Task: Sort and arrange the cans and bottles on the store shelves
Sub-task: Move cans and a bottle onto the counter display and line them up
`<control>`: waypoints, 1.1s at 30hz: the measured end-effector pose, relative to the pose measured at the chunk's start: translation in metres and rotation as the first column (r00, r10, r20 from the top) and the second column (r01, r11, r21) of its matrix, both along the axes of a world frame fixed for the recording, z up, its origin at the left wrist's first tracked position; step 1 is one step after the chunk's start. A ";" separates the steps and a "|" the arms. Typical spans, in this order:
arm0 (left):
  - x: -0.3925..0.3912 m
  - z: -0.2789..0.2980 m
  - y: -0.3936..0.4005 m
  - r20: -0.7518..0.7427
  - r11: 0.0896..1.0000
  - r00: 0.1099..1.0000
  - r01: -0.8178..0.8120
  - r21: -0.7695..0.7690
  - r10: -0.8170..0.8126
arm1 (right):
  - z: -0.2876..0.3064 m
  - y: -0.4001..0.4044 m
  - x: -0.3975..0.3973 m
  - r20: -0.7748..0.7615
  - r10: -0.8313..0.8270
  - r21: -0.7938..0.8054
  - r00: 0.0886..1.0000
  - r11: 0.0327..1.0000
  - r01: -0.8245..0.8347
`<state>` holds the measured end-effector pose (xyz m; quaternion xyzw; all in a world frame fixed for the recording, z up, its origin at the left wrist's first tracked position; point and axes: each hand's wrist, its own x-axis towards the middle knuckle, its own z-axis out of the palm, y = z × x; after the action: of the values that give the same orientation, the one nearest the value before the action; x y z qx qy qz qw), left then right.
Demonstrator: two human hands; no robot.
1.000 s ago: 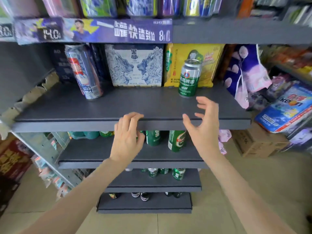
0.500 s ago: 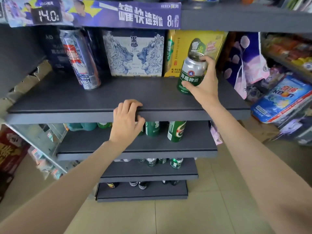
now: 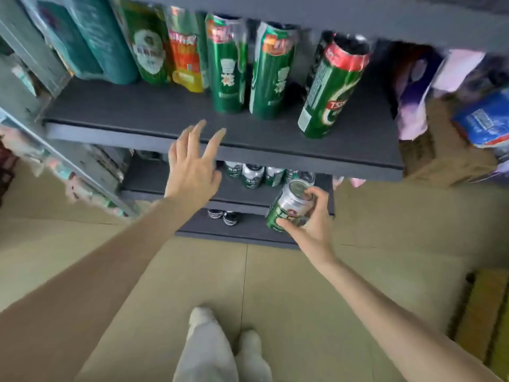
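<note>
Head view: right hand (image 3: 312, 224) round green can (image 3: 289, 209), off shelf edge (image 3: 303, 164).

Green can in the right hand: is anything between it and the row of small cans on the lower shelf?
Nothing visible does. The right hand grips the green can in front of the lower shelf, just right of the small cans. The left hand is spread open further left, clear of that path.

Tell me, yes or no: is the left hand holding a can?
No. The left hand is open with spread fingers, while the right hand grips the green can.
</note>
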<state>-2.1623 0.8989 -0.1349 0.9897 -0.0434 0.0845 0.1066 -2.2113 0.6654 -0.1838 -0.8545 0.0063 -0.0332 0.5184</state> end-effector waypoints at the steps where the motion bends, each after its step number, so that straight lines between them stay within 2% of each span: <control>1: 0.009 -0.009 0.002 -0.007 0.999 1.000 -0.021 0.037 0.022 | -0.026 0.006 0.011 -0.030 -0.033 0.002 0.999 0.999 0.033; 4: 0.019 -0.044 0.007 0.054 0.991 0.998 -0.029 0.134 0.022 | -0.091 0.021 0.041 -0.069 -0.137 -0.039 0.988 0.990 0.134; 7: 0.024 -0.063 0.011 0.162 0.988 0.987 -0.019 0.156 -0.007 | -0.136 0.032 0.070 -0.003 -0.202 -0.050 0.979 0.978 0.202; 9: 0.028 -0.069 0.011 0.196 0.985 0.981 -0.021 0.169 -0.013 | -0.157 0.036 0.085 0.001 -0.214 -0.119 0.977 0.970 0.212; 13: 0.030 -0.080 0.010 0.262 0.981 0.965 -0.043 0.189 -0.008 | -0.182 0.040 0.107 0.067 -0.221 -0.363 0.973 0.903 0.230; 19: 0.029 -0.080 0.012 0.250 0.975 0.968 -0.049 0.217 -0.007 | -0.187 0.050 0.108 0.058 -0.320 -0.329 0.946 0.888 0.320; 24: 0.025 -0.064 0.008 0.092 0.961 0.995 -0.054 0.272 0.030 | -0.153 0.048 0.083 -0.023 -0.286 -0.237 0.958 0.932 0.273; 26: 0.020 -0.050 0.011 -0.027 0.966 1.000 0.008 0.260 -0.001 | -0.125 0.043 0.052 -0.008 -0.282 -0.176 0.959 0.945 0.277; 28: 0.015 -0.022 0.023 -0.112 0.965 0.988 0.128 0.229 -0.104 | -0.086 0.039 0.020 0.065 -0.280 -0.090 0.958 0.954 0.285; 30: 0.004 0.016 0.041 -0.063 0.955 0.980 0.198 0.222 -0.188 | -0.034 0.037 0.000 0.177 -0.249 -0.021 0.952 0.966 0.257; 33: -0.016 0.072 0.064 0.119 0.982 0.983 0.120 0.147 -0.138 | 0.056 0.031 0.000 0.299 -0.266 0.066 0.916 0.964 0.258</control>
<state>-2.1788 0.9624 -0.0632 0.9823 -0.1200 0.1380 0.0395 -2.2111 0.6963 -0.1277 -0.8240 0.0408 -0.2339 0.5145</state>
